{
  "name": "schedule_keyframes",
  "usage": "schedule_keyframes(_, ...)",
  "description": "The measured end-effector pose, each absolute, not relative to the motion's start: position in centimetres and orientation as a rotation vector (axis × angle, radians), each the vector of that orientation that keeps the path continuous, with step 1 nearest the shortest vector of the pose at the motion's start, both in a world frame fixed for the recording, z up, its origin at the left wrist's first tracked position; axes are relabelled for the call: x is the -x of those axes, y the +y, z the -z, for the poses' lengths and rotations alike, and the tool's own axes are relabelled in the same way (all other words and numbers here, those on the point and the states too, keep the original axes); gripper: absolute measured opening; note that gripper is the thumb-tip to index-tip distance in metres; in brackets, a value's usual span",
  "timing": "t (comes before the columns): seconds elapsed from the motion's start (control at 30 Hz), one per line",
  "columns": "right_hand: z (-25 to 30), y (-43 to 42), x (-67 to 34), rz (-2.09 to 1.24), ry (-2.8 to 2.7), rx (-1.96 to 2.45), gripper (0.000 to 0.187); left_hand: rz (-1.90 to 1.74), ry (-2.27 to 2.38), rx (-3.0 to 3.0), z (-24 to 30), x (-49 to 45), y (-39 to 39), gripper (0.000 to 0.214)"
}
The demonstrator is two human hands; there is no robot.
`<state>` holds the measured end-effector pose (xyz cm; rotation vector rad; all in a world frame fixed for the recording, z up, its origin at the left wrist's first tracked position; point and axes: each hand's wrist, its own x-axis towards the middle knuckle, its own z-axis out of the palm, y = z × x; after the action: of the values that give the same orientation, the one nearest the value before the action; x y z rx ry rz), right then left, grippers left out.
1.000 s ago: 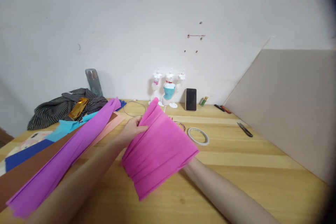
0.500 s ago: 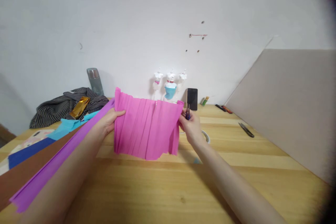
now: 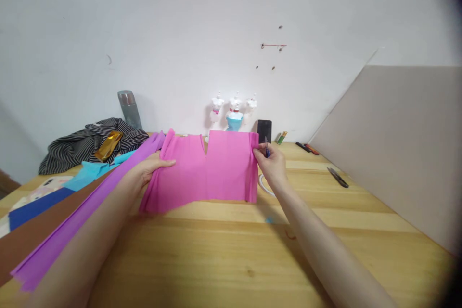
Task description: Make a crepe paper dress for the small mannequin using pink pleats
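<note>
A sheet of pink crepe paper (image 3: 227, 168) is spread between my two hands above the table, with a notch in its top edge. My left hand (image 3: 153, 166) is closed on its left end, thumb across the front, where the paper bunches into folds. Its right edge is pinched by my right hand (image 3: 272, 161). A slim dark blue tool (image 3: 267, 148), its tip pointing up, is also in my right hand; its kind is hard to make out. Behind the paper stand small white dress forms (image 3: 234, 106), the middle one wrapped in light blue.
Purple (image 3: 83, 216), brown (image 3: 46, 231) and blue strips lie at left by a striped cloth (image 3: 90, 139) and a flask (image 3: 129, 109). Thread snips (image 3: 338, 177) lie on the right. A white ring (image 3: 265, 186) and a black phone-like slab (image 3: 264, 131) sit behind my right hand.
My hands have moved apart, the right one rightward. The pink crepe paper has spread flatter, its pleats mostly gone in the middle, and the notch in the top edge now shows open.
</note>
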<state>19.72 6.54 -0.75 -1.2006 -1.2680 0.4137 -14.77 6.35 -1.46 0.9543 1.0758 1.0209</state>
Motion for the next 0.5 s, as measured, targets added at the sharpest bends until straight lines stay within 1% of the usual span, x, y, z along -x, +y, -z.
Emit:
schedule_keyframes(0.07,0.6,6.4,-19.7,-0.426,-1.259,1.185,0.014,-1.028,1.060,-1.000,1.6,14.6,6.3,0.055)
schedule_keyframes(0.17,0.4,6.3,-19.6,-0.456,-1.243,1.152,0.015,-1.081,1.033,-1.038,1.9,14.2,6.7,0.047)
schedule_keyframes(0.27,0.4,6.3,-19.4,-0.492,-1.235,1.133,0.017,-1.142,1.119,-1.049,2.1,13.4,7.2,0.043)
schedule_keyframes(0.37,0.7,6.5,-19.5,-0.494,-1.265,1.125,0.017,-1.167,1.127,-1.059,1.7,12.5,7.0,0.046)
schedule_keyframes(0.5,1.5,6.8,-19.3,-0.506,-1.305,1.115,0.017,-1.053,1.005,-1.123,0.7,11.7,5.7,0.055)
